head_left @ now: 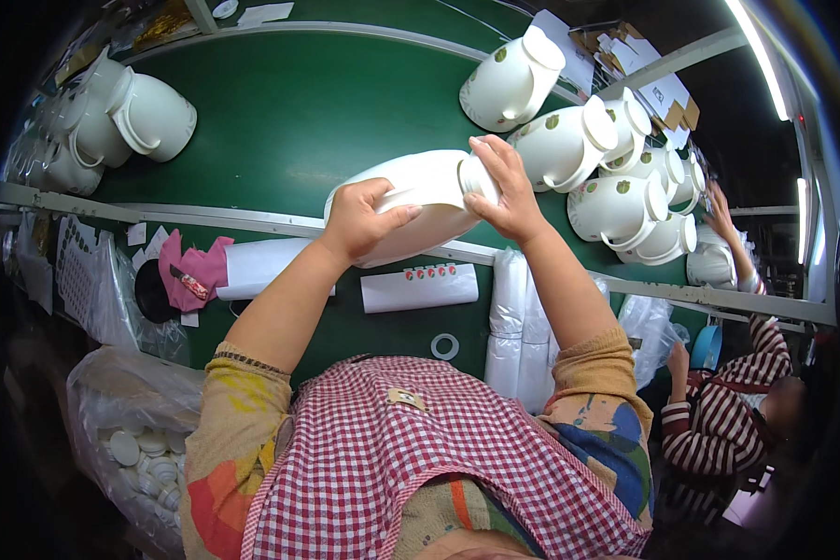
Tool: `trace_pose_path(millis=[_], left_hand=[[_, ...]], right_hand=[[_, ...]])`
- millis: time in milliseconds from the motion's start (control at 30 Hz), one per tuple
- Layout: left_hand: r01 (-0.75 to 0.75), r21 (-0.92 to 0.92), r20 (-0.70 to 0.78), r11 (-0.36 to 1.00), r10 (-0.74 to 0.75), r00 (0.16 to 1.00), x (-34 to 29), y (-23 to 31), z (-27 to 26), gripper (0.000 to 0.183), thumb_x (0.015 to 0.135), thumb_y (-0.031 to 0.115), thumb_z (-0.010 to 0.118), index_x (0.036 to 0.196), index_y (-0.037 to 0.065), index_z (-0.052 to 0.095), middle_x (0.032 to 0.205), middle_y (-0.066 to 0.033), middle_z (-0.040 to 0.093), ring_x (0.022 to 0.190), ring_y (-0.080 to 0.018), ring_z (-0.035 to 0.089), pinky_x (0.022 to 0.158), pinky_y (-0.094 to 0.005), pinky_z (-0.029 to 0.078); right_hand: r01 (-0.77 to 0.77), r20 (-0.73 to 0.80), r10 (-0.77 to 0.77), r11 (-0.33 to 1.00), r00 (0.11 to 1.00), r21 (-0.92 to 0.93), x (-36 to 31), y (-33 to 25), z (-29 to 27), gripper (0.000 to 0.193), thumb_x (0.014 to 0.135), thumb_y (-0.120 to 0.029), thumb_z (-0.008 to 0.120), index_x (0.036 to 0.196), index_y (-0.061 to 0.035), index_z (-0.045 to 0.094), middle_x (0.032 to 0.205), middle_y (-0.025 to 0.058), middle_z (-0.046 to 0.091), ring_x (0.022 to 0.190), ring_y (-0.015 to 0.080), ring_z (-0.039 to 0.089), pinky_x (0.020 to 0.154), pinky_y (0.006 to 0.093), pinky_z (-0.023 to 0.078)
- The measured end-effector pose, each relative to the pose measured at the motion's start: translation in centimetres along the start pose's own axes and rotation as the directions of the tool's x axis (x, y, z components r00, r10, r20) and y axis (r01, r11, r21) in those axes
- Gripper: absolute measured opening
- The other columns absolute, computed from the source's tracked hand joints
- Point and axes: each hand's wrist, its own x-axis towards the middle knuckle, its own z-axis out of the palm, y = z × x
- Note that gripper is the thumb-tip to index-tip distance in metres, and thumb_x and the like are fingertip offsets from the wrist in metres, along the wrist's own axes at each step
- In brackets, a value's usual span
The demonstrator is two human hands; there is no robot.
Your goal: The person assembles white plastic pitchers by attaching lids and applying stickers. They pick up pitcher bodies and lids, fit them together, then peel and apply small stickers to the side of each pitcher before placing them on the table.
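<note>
A glossy white jug (411, 177) lies tilted on its side in the air above the bench's front rail, its neck pointing right. My left hand (364, 222) grips its near side, with the thumb stretched along the surface. At the other end my right hand (506, 191) is closed round the neck, fingers over the far edge and thumb on the near edge. Whether a separate lid sits under the right hand I cannot tell. Below the jug, a white paper strip (418, 291) with small red strawberry stickers lies on the green shelf.
Several leaf-patterned white jugs (616, 207) stand at the right; more jugs (154, 114) stand far left. Nearby are rolled clear plastic bags (506, 327), a tape ring (444, 346), a pink cloth (194, 271) and a bag of white lids (126, 448). A co-worker (733, 411) works at the right.
</note>
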Motion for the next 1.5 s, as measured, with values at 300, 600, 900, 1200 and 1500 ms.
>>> trace_pose_path(millis=[300, 600, 900, 1200, 1500], left_hand=[[-0.116, 0.111, 0.09, 0.987, 0.106, 0.99, 0.9, 0.6, 1.5, 0.033, 0.066, 0.028, 0.073, 0.063, 0.0, 0.058, 0.06, -0.0137, 0.056, 0.054, -0.0199, 0.053, 0.052, -0.0317, 0.043], [-0.121, 0.139, 0.133, 0.983, 0.103, 0.986, 1.8, 0.3, 1.2, 0.035, 0.066, 0.031, 0.074, 0.061, 0.001, 0.056, 0.058, -0.0143, 0.054, 0.051, -0.0233, 0.052, 0.05, -0.0332, 0.042], [-0.276, 0.328, 0.106, 0.904, 0.255, 0.961, 1.5, -0.1, 2.9, 0.032, 0.065, 0.029, 0.073, 0.063, 0.002, 0.057, 0.058, -0.0125, 0.056, 0.051, -0.024, 0.054, 0.048, -0.0331, 0.042], [-0.315, 0.318, 0.123, 0.894, 0.29, 0.949, 1.5, -0.1, 1.7, 0.029, 0.064, 0.025, 0.073, 0.063, 0.001, 0.057, 0.057, -0.0118, 0.054, 0.048, -0.0219, 0.051, 0.046, -0.0313, 0.04], [-0.184, 0.247, 0.059, 0.951, 0.175, 0.983, 0.9, -1.0, 0.6, 0.027, 0.063, 0.024, 0.074, 0.064, 0.002, 0.059, 0.06, -0.013, 0.057, 0.051, -0.0208, 0.054, 0.048, -0.0311, 0.042]], right_hand=[[0.101, 0.006, -0.1, 0.992, 0.995, -0.073, -2.9, 0.3, -0.7, 0.057, 0.07, -0.032, 0.061, 0.12, -0.0064, 0.051, 0.124, 0.0199, 0.044, 0.109, 0.0367, 0.045, 0.092, 0.0441, 0.039], [0.223, -0.057, -0.226, 0.974, 0.973, -0.048, -3.0, 2.0, 0.1, 0.059, 0.069, -0.036, 0.062, 0.119, -0.006, 0.052, 0.121, 0.0221, 0.043, 0.106, 0.0375, 0.044, 0.091, 0.0447, 0.038], [-0.503, 0.07, 0.501, 0.836, 0.863, 0.221, -2.8, 1.4, 2.0, 0.079, 0.073, -0.042, 0.061, 0.137, -0.0046, 0.03, 0.135, 0.0231, 0.03, 0.123, 0.0385, 0.032, 0.104, 0.0441, 0.025], [-0.714, 0.486, 0.625, 0.7, 0.611, -0.003, -1.3, 1.1, -1.9, 0.088, 0.068, -0.041, 0.069, 0.139, -0.0085, 0.029, 0.144, 0.0209, 0.024, 0.132, 0.0341, 0.026, 0.105, 0.0411, 0.027], [-0.669, 0.418, 0.701, 0.7, 0.577, -0.251, 0.9, -1.3, -2.5, 0.082, 0.069, -0.051, 0.063, 0.133, -0.0052, 0.04, 0.141, 0.0192, 0.032, 0.125, 0.0345, 0.037, 0.097, 0.0395, 0.037]])
